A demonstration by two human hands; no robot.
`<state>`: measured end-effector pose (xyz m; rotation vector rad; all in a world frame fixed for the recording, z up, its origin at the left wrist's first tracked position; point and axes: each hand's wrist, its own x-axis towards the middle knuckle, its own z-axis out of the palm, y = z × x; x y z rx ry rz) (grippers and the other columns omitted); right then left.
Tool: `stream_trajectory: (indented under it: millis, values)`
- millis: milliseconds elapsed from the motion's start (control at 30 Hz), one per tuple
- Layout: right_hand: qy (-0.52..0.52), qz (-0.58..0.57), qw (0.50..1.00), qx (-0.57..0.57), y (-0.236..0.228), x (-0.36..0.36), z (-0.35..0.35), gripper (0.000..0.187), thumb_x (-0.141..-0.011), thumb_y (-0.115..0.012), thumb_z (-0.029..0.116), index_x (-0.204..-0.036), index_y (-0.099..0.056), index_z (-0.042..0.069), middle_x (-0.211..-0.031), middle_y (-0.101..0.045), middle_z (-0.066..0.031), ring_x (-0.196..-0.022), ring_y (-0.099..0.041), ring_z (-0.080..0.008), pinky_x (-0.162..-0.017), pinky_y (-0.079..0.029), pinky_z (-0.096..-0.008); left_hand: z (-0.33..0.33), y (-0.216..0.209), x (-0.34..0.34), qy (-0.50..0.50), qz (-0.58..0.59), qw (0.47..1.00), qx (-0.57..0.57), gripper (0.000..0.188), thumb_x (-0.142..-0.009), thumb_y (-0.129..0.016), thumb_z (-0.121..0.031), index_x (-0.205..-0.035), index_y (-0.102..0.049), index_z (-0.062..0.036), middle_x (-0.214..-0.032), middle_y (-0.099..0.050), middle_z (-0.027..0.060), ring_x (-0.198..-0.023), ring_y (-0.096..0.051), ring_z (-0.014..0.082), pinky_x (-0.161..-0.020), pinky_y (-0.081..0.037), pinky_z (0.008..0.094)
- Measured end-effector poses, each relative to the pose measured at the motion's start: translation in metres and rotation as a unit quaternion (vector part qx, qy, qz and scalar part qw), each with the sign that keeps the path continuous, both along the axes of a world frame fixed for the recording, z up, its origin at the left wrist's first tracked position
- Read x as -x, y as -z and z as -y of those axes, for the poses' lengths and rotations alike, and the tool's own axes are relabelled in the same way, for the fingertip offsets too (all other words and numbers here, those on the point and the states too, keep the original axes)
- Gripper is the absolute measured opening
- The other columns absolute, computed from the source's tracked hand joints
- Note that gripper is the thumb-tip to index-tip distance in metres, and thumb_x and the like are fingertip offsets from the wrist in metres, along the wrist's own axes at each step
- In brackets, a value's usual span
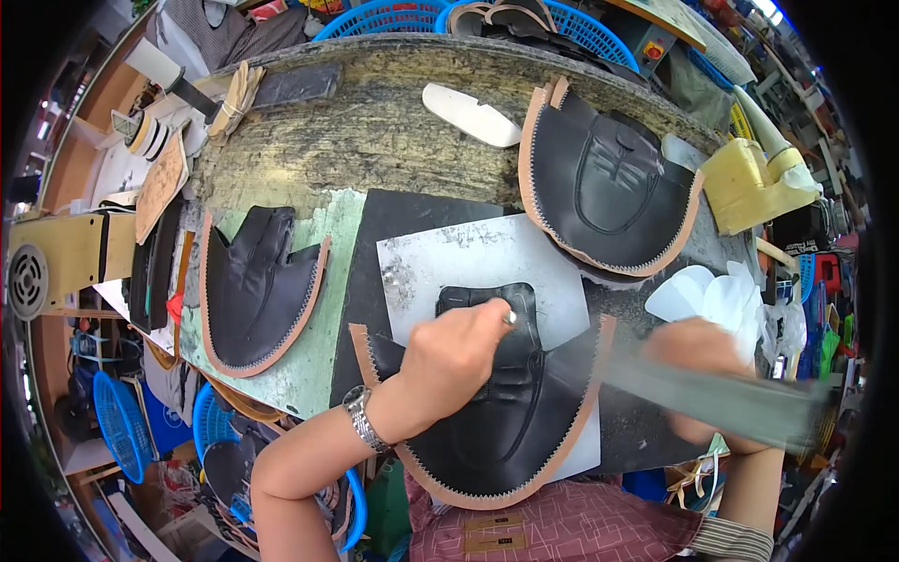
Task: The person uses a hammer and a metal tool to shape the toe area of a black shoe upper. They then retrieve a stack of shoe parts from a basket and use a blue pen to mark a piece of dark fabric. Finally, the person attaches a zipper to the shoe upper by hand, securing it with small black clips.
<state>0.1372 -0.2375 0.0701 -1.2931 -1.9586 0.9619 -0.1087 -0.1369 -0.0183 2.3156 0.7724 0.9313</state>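
A black leather shoe upper (562, 403) lies in front of me, with a tan strip zigzag-stitched round its curved edge. Closed above its tongue is my left hand (449, 356), a fist round a small metal rod-like tool (509, 318); only the tool's silver end shows, pointing up. The tool's lower tip is hidden. To the right, my right hand (700, 351) is smeared by motion, its fingers wrapped round a long flat grey bar (740, 401). The bar is held apart from the rod. Under the upper is a pale metal-like sheet (552, 258).
Two similar black uppers lie on the worn bench, one at left (257, 290), one at far right (609, 178). Also there are a white shoe-shaped piece (471, 114), a yellow cut-open container (757, 183) and white plastic-like pieces (698, 292). Blue baskets (384, 19) stand behind.
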Motion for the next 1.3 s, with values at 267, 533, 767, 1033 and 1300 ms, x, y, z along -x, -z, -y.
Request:
stream_trajectory:
  millis: [267, 533, 767, 1033, 1300]
  values:
    - [0.111, 0.138, 0.983, 0.055, 0.033, 0.011, 0.007, 0.023, -0.084, -0.061, 0.024, -0.089, -0.066, 0.002, -0.052, -0.053, -0.0158, -0.047, -0.054, -0.0347, -0.045, -0.044, -0.0386, -0.014, -0.015, -0.005, -0.042, 0.079, 0.944, 0.318, 0.018, -0.095, -0.049, -0.014, -0.089, -0.052, 0.003, -0.076, -0.066, 0.009, -0.068, -0.065, 0.0137, -0.062, -0.053, 0.0263]
    - [0.018, -0.026, 0.999, 0.019, -0.005, 0.002, 0.001, 0.005, -0.077, -0.062, 0.01, -0.08, -0.061, 0.005, -0.072, -0.059, -0.0109, -0.06, -0.059, -0.0278, -0.055, -0.046, -0.035, -0.001, -0.002, 0.004, -0.001, -0.084, 0.996, -0.031, 0.014, -0.08, -0.065, -0.01, -0.087, -0.055, -0.0037, -0.06, -0.054, 0.007, -0.055, -0.057, 0.0226, -0.046, -0.045, 0.0328]
    - [0.122, 0.208, 0.97, -0.02, 0.027, 0.017, 0.005, 0.028, -0.069, -0.067, 0.011, -0.093, -0.056, 0.005, -0.083, -0.061, -0.0141, -0.069, -0.061, -0.0298, -0.058, -0.048, -0.0383, -0.018, -0.017, 0.003, -0.085, 0.193, 0.863, 0.46, 0.017, -0.096, -0.045, -0.016, -0.092, -0.044, 0.0, -0.079, -0.065, 0.0095, -0.069, -0.063, 0.0126, -0.058, -0.052, 0.025]
    - [-0.019, 0.242, 0.961, -0.133, 0.012, 0.033, 0.001, 0.03, -0.06, -0.069, 0.012, -0.087, -0.055, 0.008, -0.077, -0.053, -0.005, -0.065, -0.057, -0.0246, -0.052, -0.043, -0.0377, -0.031, -0.045, 0.179, -0.254, -0.236, 0.936, -0.06, 0.014, -0.068, -0.068, -0.001, -0.065, -0.055, -0.0016, -0.096, -0.062, 0.0131, -0.089, -0.062, 0.0272, -0.076, -0.05, 0.0351]
    - [0.303, 0.196, 0.909, -0.21, 0.0, -0.1, -0.099, 0.02, -0.076, -0.061, 0.008, -0.087, -0.048, -0.001, -0.073, -0.05, -0.0181, -0.067, -0.048, -0.0316, -0.065, -0.041, -0.0332, -0.028, -0.03, 0.233, -0.243, -0.216, 0.936, -0.135, 0.015, -0.065, -0.064, 0.003, -0.068, -0.05, -0.0008, -0.085, -0.064, 0.0134, -0.071, -0.06, 0.0303, -0.064, -0.05, 0.035]
